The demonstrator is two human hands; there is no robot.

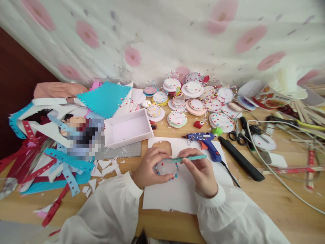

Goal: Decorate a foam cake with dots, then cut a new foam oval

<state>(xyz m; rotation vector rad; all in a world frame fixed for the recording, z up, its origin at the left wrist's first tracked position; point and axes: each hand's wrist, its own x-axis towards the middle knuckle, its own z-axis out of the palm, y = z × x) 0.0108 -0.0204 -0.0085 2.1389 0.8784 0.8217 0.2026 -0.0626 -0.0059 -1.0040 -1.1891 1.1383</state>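
Clearly, from where I stand, the view from the worn camera shows two bare hands meeting over a small round piece. The left hand (151,169) grasps the beaded disc (166,170) by its rim, thumb at the near side, fingers around the far side. The right hand (203,171) pinches a slim teal strip (198,157); its far end reaches across the back edge of the disc to the left fingers. Whether it is paper or a tool, I can't tell.

I'd judge this to be close work at the disc's edge, with the strip being lined up or applied there. Any further move of it calls for a steady left hold and a light right pinch, so the little beads aren't knocked.

Both hands are over a white sheet (162,198) on the wooden table (284,203). Beyond the right hand lie a blue glue gun (212,145) and scissors (237,137); to the left, an open white box (129,130) rests partly on a grey cutting mat (132,149), near white paper scraps (109,168). More beaded rounds (194,88) crowd the back, before a flowered curtain (162,34)
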